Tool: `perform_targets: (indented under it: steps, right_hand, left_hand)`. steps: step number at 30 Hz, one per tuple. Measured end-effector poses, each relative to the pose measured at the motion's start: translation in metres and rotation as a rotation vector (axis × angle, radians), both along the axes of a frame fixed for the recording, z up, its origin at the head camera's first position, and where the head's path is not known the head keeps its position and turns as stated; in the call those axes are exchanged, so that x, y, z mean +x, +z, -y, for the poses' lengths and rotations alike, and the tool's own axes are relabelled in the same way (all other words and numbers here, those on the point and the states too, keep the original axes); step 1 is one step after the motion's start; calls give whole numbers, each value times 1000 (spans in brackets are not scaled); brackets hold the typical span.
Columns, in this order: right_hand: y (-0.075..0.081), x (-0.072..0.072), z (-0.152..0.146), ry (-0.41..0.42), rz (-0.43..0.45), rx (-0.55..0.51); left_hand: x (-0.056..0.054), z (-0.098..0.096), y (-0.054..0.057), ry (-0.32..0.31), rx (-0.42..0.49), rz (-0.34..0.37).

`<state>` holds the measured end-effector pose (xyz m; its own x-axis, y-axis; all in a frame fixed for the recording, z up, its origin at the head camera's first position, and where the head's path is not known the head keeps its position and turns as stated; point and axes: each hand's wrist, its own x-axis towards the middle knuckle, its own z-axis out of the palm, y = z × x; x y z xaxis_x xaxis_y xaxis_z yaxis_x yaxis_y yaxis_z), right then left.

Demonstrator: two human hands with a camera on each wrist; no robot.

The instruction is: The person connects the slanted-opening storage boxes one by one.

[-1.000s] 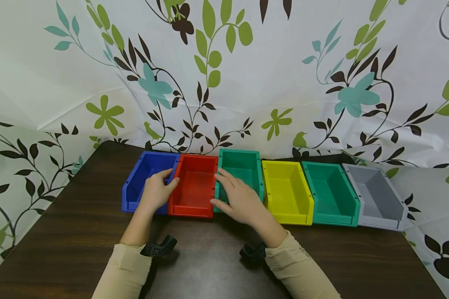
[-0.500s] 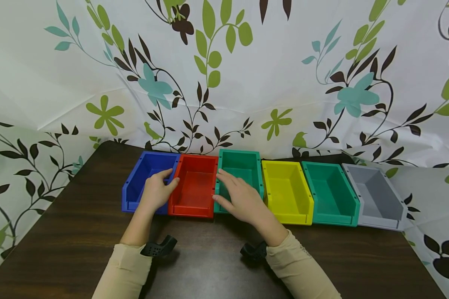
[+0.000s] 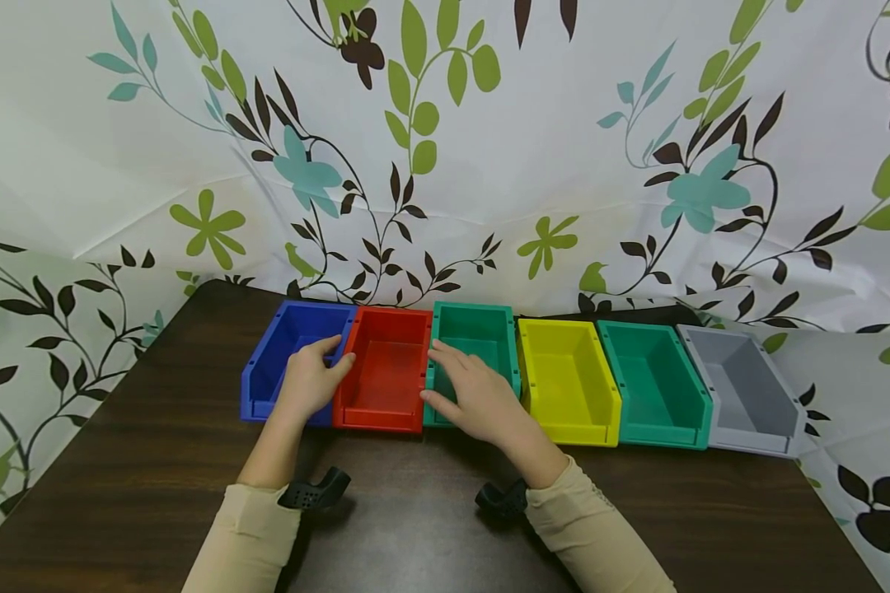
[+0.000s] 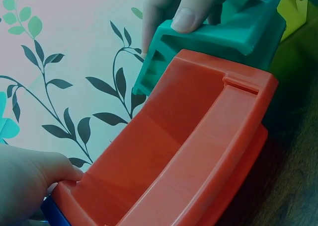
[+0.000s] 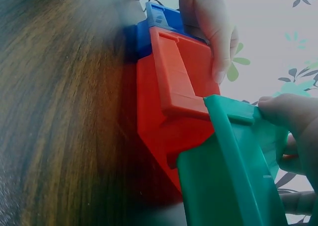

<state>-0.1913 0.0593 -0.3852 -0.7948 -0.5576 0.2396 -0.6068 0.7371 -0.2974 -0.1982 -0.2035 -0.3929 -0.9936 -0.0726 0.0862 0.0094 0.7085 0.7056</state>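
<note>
The green bin lies under right grip, touching.

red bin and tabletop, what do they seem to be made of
The red bin looks like moulded plastic, slightly shiny: even colour, smooth rounded edges. The tabletop shows dark streaky grain and a soft sheen; wood or wood-look laminate, can't tell which.

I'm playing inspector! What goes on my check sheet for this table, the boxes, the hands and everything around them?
Surface: dark wood-look table
Job's things: blue bin, red bin, first green bin, side by side
Rest of row: yellow bin, second green bin, grey bin
Left hand: grips where blue and red meet
Right hand: holds first green bin's left side
Clutter: nothing seen
Cables: nothing seen
Surroundings: leaf-patterned sheet behind
</note>
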Motion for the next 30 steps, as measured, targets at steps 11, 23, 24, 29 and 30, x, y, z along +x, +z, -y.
perform_targets:
  steps: [11,23,24,29,30]
  right_hand:
    - [0,1,0,-15,25,0]
    - [-3,-2,1,-19,54,-3]
    - [-4,-2,1,-20,58,-2]
    - [-4,-2,1,-24,74,6]
    - [-4,-2,1,-23,76,5]
  left_hand:
    - [0,0,0,-2,1,-3]
    - [0,0,0,1,-5,-11]
    - [1,0,0,1,-5,-11]
    - [1,0,0,4,-3,-7]
    - [1,0,0,4,-2,-6]
